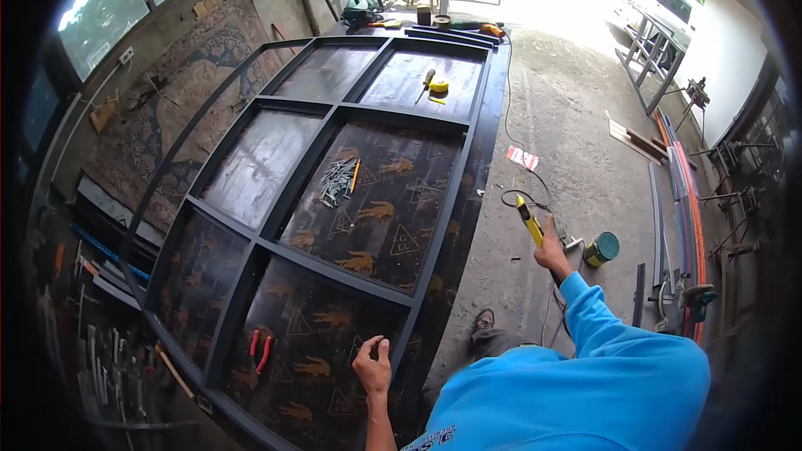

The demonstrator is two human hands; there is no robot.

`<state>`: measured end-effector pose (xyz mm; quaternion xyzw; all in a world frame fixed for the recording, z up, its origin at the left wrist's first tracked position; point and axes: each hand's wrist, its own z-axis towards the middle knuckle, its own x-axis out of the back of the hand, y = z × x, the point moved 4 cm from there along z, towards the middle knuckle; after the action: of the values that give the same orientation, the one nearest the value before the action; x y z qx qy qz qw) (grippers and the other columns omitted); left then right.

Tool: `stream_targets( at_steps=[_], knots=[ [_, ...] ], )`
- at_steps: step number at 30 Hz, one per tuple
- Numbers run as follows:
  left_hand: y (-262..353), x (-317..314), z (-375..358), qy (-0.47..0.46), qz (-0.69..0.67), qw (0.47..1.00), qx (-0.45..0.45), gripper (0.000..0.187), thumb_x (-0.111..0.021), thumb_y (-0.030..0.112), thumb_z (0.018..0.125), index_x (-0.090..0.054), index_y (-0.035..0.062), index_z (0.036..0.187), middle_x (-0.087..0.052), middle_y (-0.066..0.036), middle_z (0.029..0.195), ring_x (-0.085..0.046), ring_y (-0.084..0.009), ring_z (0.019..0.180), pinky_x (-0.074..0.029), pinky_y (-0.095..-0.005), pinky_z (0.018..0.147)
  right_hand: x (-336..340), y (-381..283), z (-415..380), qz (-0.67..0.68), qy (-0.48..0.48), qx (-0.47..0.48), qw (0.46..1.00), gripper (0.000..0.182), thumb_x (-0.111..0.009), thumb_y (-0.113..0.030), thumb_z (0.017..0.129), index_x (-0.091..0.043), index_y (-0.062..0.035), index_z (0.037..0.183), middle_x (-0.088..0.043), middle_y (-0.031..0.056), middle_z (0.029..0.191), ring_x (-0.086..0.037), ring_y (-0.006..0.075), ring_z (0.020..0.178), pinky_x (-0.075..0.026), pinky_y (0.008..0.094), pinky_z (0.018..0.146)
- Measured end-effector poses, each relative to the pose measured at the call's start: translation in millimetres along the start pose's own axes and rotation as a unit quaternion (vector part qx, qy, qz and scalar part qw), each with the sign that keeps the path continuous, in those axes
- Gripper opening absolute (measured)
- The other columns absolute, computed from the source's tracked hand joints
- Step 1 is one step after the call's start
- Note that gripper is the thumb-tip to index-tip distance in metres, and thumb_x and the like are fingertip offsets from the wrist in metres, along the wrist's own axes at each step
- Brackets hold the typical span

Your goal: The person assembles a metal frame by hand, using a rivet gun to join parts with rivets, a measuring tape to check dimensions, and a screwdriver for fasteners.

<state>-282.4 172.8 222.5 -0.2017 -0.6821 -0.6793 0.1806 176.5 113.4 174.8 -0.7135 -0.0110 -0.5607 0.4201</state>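
Observation:
My right hand (551, 249) is wrapped round a yellow and black hand tool (530, 221), held out over the concrete floor to the right of the workbench; its exact kind does not show. Over the near end of a dark metal frame (337, 108) is my left hand (373, 364), its fingers curled in; whether they pinch something small is hidden. Red-handled pliers (261, 352) lie inside the near panel, left of that hand. A pile of screws or similar fasteners (337, 181) and a yellow pencil (355, 175) rest in the middle panel.
A screwdriver (427, 83) and a yellow tape measure (439, 87) lie in the far panel. On the floor stand a teal-lidded can (603, 247) and a looping cable (535, 179). Metal bars (689, 225) line the right side. Power tools (362, 15) sit at the bench's far end.

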Motion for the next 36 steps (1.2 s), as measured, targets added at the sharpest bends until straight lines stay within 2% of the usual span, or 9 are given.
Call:
stream_targets(
  at_steps=[1, 4, 11, 15, 20, 24, 29, 34, 36],
  knots=[
    [25.9, -29.2, 10.9, -0.042, -0.031, 0.999, 0.007, 0.020, -0.066, 0.013, 0.081, -0.064, -0.0005, 0.095, -0.066, -0.009, 0.082, -0.063, -0.0191, 0.079, -0.048, -0.0296, 0.076, 14.4, 37.9, -7.3, 0.059, -0.223, -0.252, 0.940, 0.057, -0.052, -0.003, 0.077, -0.035, -0.0023, 0.131, -0.059, 0.0232, 0.105, -0.062, 0.0386, 0.085, -0.051, 0.0417, 0.078],
    [118.5, -120.4, 36.0, -0.211, -0.164, 0.959, -0.093, 0.016, -0.067, 0.009, 0.080, -0.066, 0.0005, 0.094, -0.066, -0.009, 0.088, -0.060, -0.0147, 0.077, -0.048, -0.0270, 0.073, -17.4, 177.0, 57.1, -0.034, -0.277, -0.197, 0.940, 0.046, -0.054, -0.006, 0.079, -0.044, 0.0018, 0.122, -0.064, 0.0202, 0.088, -0.065, 0.0351, 0.068, -0.055, 0.0412, 0.061],
    [381.3, -202.3, -17.1, -0.737, -0.474, 0.334, -0.346, 0.012, -0.064, 0.015, 0.082, -0.067, 0.0077, 0.091, -0.052, -0.005, 0.083, -0.044, -0.0249, 0.093, -0.028, -0.0486, 0.093, 12.3, 324.0, 62.7, 0.037, -0.133, -0.310, 0.941, 0.044, -0.057, -0.006, 0.076, -0.048, 0.0014, 0.118, -0.064, 0.0194, 0.088, -0.064, 0.0340, 0.070, -0.053, 0.0405, 0.064],
    [432.3, -278.4, 22.4, -0.585, -0.628, 0.463, -0.218, 0.019, -0.061, 0.022, 0.081, -0.068, 0.0064, 0.074, -0.052, -0.004, 0.066, -0.043, -0.0215, 0.074, -0.028, -0.0446, 0.085, -36.2, 363.6, -131.0, 0.040, -0.204, -0.425, 0.881, 0.043, -0.058, -0.006, 0.074, -0.049, 0.0011, 0.115, -0.064, 0.0189, 0.087, -0.064, 0.0334, 0.071, -0.052, 0.0401, 0.065],
    [486.6, -340.5, 58.1, -0.576, -0.685, 0.412, -0.172, 0.012, -0.064, 0.019, 0.061, -0.058, 0.0090, 0.066, -0.053, -0.005, 0.066, -0.050, -0.0235, 0.068, -0.033, -0.0361, 0.073, -88.0, 286.8, -253.9, 0.060, -0.370, -0.460, 0.805, 0.041, -0.061, -0.006, 0.072, -0.052, 0.0008, 0.112, -0.065, 0.0184, 0.087, -0.064, 0.0326, 0.073, -0.051, 0.0395, 0.067],
    [484.9, -446.4, 154.8, -0.681, -0.398, 0.408, -0.460, 0.011, -0.063, 0.014, 0.074, -0.060, 0.0039, 0.078, -0.057, -0.011, 0.076, -0.056, -0.0293, 0.079, -0.045, -0.0406, 0.069, -131.4, 328.1, -10.0, 0.098, -0.215, -0.451, 0.861, 0.040, -0.062, -0.006, 0.071, -0.054, 0.0005, 0.109, -0.065, 0.0179, 0.087, -0.063, 0.0320, 0.074, -0.050, 0.0391, 0.069],
    [355.8, -659.2, 501.9, -0.173, 0.004, 0.963, -0.207, 0.024, -0.065, 0.019, 0.080, -0.064, 0.0014, 0.096, -0.066, -0.015, 0.088, -0.064, -0.0288, 0.081, -0.051, -0.0366, 0.072, -86.2, 350.6, 122.2, 0.093, -0.122, -0.479, 0.864, 0.039, -0.064, -0.006, 0.069, -0.056, 0.0002, 0.106, -0.065, 0.0173, 0.086, -0.063, 0.0313, 0.076, -0.049, 0.0386, 0.070],
    [275.6, -698.6, 628.1, -0.054, 0.249, 0.947, -0.196, 0.024, -0.062, 0.016, 0.081, -0.060, 0.0038, 0.102, -0.058, -0.017, 0.098, -0.060, -0.0350, 0.085, -0.048, -0.0421, 0.073, -2.0, 277.9, 298.3, 0.009, -0.075, -0.449, 0.890, 0.047, -0.067, -0.004, 0.066, -0.054, -0.0027, 0.111, -0.063, 0.0177, 0.094, -0.060, 0.0306, 0.088, -0.045, 0.0368, 0.079],
    [274.8, -710.0, 627.7, -0.010, 0.270, 0.953, -0.136, 0.010, -0.056, 0.010, 0.083, -0.054, 0.0051, 0.092, -0.054, -0.016, 0.092, -0.059, -0.0354, 0.081, -0.048, -0.0441, 0.069, 17.0, 246.9, 369.4, 0.161, -0.071, -0.420, 0.890, 0.045, -0.063, -0.001, 0.072, -0.052, -0.0025, 0.115, -0.060, 0.0113, 0.082, -0.062, 0.0257, 0.063, -0.049, 0.0351, 0.051]
  ],
)
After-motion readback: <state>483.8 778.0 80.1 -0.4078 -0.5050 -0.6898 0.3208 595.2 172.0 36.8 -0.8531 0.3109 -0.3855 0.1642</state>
